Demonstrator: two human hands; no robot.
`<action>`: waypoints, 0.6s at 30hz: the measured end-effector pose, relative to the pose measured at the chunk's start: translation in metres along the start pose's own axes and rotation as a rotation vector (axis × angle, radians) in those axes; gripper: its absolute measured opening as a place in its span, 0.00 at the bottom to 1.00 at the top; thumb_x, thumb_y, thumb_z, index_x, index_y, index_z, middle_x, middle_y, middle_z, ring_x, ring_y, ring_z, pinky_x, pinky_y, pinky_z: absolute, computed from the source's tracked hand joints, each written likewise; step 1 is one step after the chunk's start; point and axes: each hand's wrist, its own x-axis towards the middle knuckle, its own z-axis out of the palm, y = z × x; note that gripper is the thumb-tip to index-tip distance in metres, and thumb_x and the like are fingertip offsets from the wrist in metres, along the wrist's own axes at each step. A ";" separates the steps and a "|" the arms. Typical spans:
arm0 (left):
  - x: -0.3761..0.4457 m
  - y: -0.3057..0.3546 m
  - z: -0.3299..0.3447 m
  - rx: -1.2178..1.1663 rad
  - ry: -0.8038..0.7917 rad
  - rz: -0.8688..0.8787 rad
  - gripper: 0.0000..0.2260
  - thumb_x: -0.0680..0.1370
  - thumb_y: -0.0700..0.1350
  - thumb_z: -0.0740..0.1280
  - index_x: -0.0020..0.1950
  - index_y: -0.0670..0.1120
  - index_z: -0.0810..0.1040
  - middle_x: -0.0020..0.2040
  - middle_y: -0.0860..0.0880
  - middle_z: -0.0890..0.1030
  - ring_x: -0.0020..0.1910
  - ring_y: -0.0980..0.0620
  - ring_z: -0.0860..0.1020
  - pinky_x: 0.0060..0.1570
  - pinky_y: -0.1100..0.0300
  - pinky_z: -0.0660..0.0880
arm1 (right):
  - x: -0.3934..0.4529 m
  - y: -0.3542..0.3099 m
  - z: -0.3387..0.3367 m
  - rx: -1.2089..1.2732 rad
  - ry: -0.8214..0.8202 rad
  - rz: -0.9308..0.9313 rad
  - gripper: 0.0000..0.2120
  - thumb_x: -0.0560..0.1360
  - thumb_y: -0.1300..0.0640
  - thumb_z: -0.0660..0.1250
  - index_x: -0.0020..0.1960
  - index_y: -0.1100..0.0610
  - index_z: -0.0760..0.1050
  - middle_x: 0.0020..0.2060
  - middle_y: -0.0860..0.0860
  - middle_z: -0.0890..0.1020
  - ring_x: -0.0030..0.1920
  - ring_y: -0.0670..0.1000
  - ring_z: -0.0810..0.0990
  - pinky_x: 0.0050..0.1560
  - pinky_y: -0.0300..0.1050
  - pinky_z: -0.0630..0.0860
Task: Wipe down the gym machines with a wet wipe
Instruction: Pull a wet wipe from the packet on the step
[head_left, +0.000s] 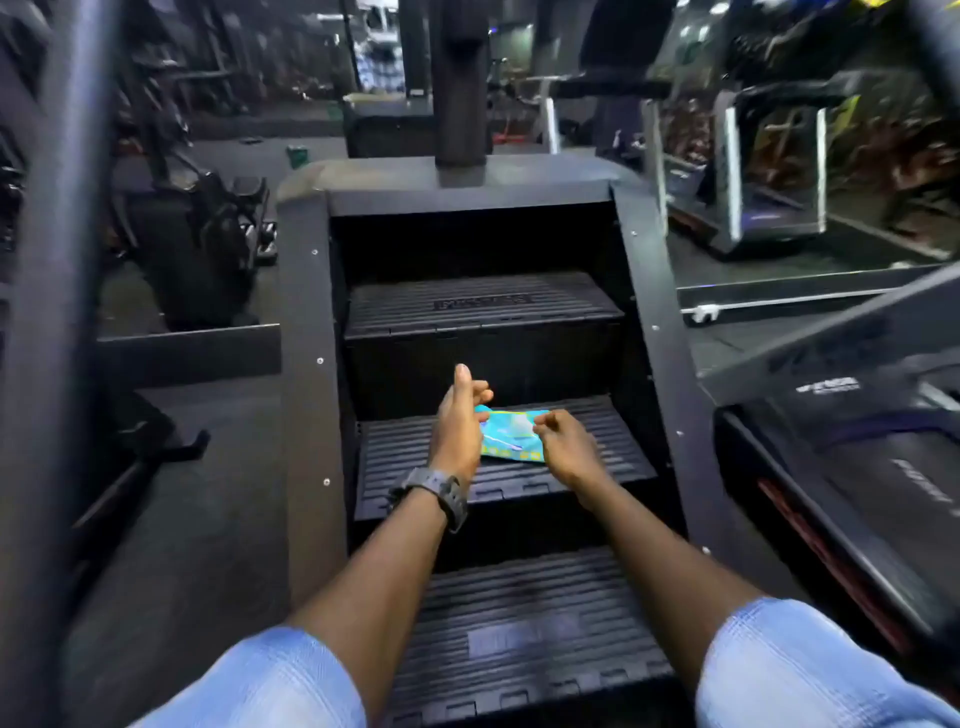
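Head view: wipe packet (511, 435) lies on a step (597, 457) between both hands' curled fingers (545, 422), grip unclear.

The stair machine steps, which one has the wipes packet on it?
The middle step of the three visible: the blue wipes packet lies on it between both hands; the steps above and below are bare.

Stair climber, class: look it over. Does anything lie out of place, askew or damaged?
One thing: a blue wet wipe packet lies on the middle step of the stair climber, between the left hand and right hand. It lies slightly askew. No damage or spill shows.
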 end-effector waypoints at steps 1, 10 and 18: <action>0.011 0.000 0.007 -0.009 0.002 -0.018 0.22 0.83 0.60 0.50 0.52 0.47 0.77 0.57 0.44 0.81 0.48 0.50 0.77 0.43 0.57 0.70 | 0.017 0.006 0.005 -0.066 -0.032 -0.014 0.13 0.78 0.60 0.60 0.60 0.55 0.76 0.60 0.54 0.80 0.61 0.56 0.77 0.57 0.46 0.70; 0.073 -0.033 0.022 -0.050 0.135 -0.096 0.22 0.82 0.61 0.50 0.49 0.50 0.78 0.53 0.48 0.81 0.49 0.49 0.78 0.43 0.59 0.73 | 0.095 0.050 0.058 -0.490 -0.271 0.014 0.22 0.78 0.49 0.62 0.72 0.49 0.68 0.74 0.53 0.65 0.73 0.59 0.61 0.70 0.55 0.64; 0.057 0.002 0.008 -0.031 0.182 -0.034 0.24 0.83 0.59 0.47 0.58 0.46 0.77 0.54 0.50 0.80 0.49 0.52 0.77 0.40 0.61 0.70 | 0.089 -0.007 0.010 0.044 0.130 -0.157 0.07 0.70 0.54 0.75 0.46 0.56 0.82 0.44 0.49 0.84 0.45 0.48 0.79 0.45 0.37 0.68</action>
